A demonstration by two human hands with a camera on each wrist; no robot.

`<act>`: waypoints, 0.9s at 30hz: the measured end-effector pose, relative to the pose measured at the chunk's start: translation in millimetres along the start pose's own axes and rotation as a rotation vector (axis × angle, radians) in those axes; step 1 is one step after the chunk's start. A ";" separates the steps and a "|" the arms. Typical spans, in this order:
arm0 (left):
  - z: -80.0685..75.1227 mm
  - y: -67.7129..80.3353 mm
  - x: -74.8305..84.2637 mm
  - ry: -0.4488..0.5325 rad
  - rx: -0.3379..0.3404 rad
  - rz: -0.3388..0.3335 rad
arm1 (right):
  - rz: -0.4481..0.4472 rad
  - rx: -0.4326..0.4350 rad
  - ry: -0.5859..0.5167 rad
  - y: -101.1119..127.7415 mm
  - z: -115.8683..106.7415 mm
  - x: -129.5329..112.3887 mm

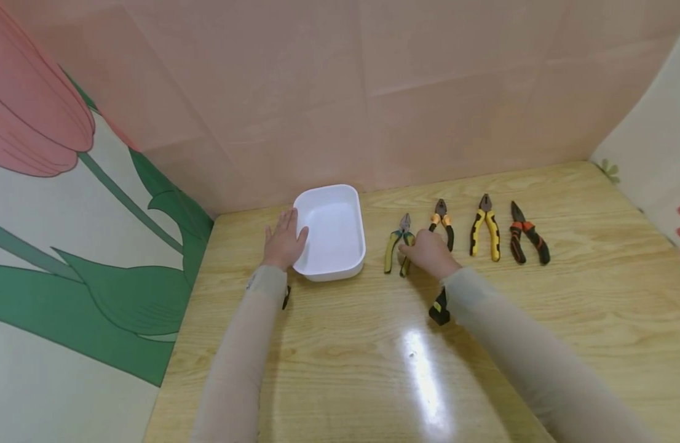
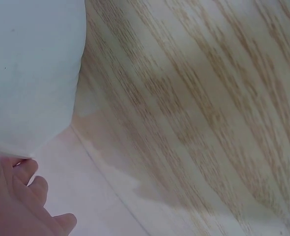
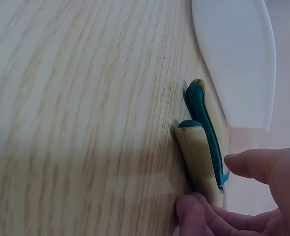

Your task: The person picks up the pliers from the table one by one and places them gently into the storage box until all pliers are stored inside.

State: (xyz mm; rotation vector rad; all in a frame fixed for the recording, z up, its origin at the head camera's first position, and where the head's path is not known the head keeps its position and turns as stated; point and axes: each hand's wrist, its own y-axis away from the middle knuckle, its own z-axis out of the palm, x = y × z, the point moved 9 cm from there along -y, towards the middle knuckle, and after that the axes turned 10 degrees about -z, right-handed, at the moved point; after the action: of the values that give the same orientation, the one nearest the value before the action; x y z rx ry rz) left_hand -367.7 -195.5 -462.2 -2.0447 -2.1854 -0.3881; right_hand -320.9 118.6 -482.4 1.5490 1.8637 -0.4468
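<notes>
A white plastic tub [image 1: 331, 231] stands on the wooden table. My left hand [image 1: 285, 241] rests against its left side, fingers extended along the rim and thumb reaching over the edge; in the left wrist view, fingers [image 2: 34, 189] touch its outer wall. Pliers with yellow-green and teal handles [image 1: 394, 251] lie right of the tub. My right hand [image 1: 430, 252] is at their right handle. The right wrist view shows its thumb [image 3: 248, 166] just off the teal side of the handles [image 3: 200, 157], with fingertips by the other side against the table.
Right of my hand lie black-and-orange pliers [image 1: 441, 212], partly covered by it, yellow-and-black pliers [image 1: 486, 227] and red-and-black pliers [image 1: 525, 234]. A black and yellow-green object [image 1: 439, 309] shows at my right wrist. A pink sheet [image 1: 296, 111] hangs behind the table.
</notes>
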 end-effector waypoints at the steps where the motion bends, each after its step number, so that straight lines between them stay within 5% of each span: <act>1: -0.5 0.2 0.3 0.002 0.002 0.001 | 0.002 0.004 0.008 -0.1 0.2 0.0; 27: -1.0 -1.6 -2.2 0.018 0.009 -0.012 | 0.038 0.070 0.088 -7.8 5.2 6.1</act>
State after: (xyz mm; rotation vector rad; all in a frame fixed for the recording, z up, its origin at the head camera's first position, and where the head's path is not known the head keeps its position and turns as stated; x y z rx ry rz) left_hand -369.2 -197.9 -462.0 -2.0168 -2.1861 -0.3957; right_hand -327.4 117.9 -491.5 1.6724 1.9000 -0.4370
